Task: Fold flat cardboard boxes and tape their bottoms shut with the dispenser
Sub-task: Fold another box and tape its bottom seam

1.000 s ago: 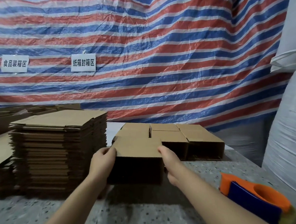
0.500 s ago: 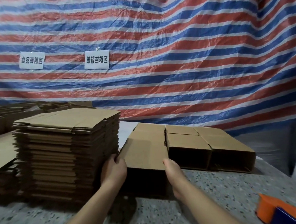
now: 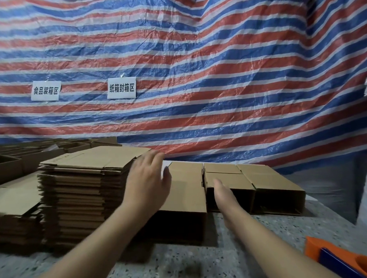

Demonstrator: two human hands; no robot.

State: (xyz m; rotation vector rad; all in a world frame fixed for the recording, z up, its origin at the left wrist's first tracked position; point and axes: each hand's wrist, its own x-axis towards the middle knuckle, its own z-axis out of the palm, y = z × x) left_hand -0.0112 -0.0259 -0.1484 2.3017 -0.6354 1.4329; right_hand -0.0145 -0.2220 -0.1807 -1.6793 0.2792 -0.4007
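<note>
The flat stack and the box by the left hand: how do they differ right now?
The flat stack is many unfolded blanks piled high; the box is one blank opened into a hollow shape. The stack's top sits higher than the box's top. The left hand hovers open between the two, gripping neither; the right hand lies at the box's right side, not near the stack. Both are plain brown cardboard on the speckled table.

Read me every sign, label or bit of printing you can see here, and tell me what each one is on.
"食品装箱区": left white sign, fixed to the striped tarp.
"纸箱封箱区": right white sign, on the same tarp.
Faint dark print on the top sheet of the flat cardboard stack: too small and blurred to read.
No readable text on the folded boxes or the orange tape dispenser.
</note>
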